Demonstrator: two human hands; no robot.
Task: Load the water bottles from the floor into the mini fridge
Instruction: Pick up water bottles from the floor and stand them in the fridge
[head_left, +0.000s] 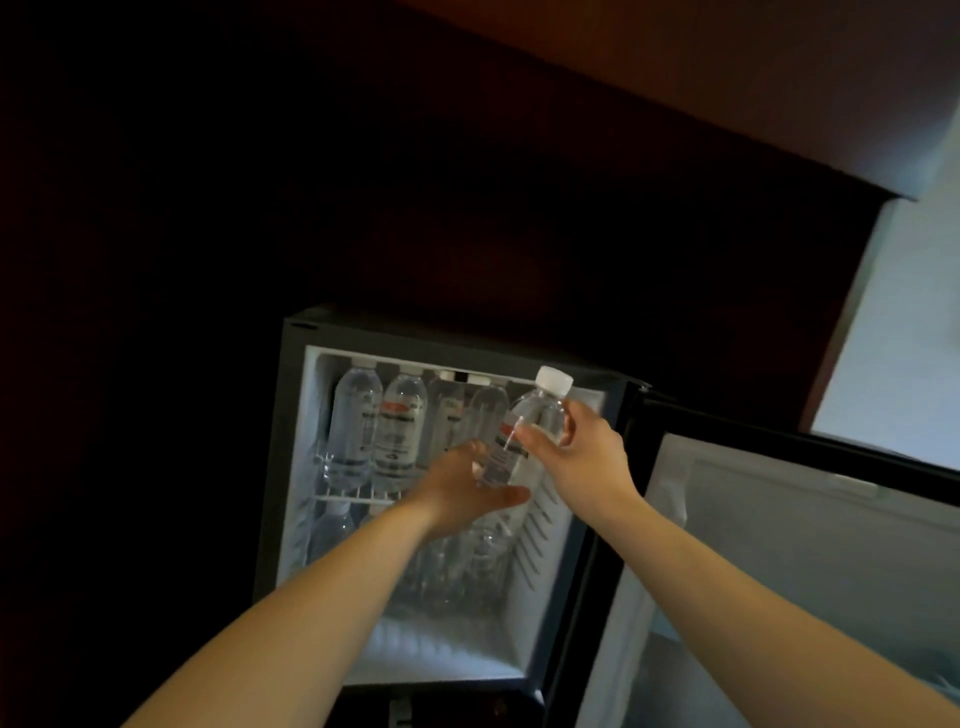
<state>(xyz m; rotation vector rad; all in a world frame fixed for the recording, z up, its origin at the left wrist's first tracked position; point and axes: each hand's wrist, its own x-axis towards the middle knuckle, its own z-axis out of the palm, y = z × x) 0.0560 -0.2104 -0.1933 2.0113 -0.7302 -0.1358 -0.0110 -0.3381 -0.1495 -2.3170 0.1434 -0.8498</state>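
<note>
- The person is loading one more water bottle into the open mini fridge, whose door is standing swung out to the right.
- The right hand is gripping the bottle just below its white cap, fingers curled round the shoulder.
- The left hand is resting against the bottle's lower end, between thumb and fingers; blur is hiding how far those fingers are curled.
- The bottle is tilting, cap up and to the right, in front of the right end of the upper shelf.
- A row of bottles is already standing on that shelf, and more bottles are sitting below it.
- Judging by this, the placing step is under way; the next move is calling for righting the bottle and sliding it into the gap at the right without knocking its neighbours.
</note>
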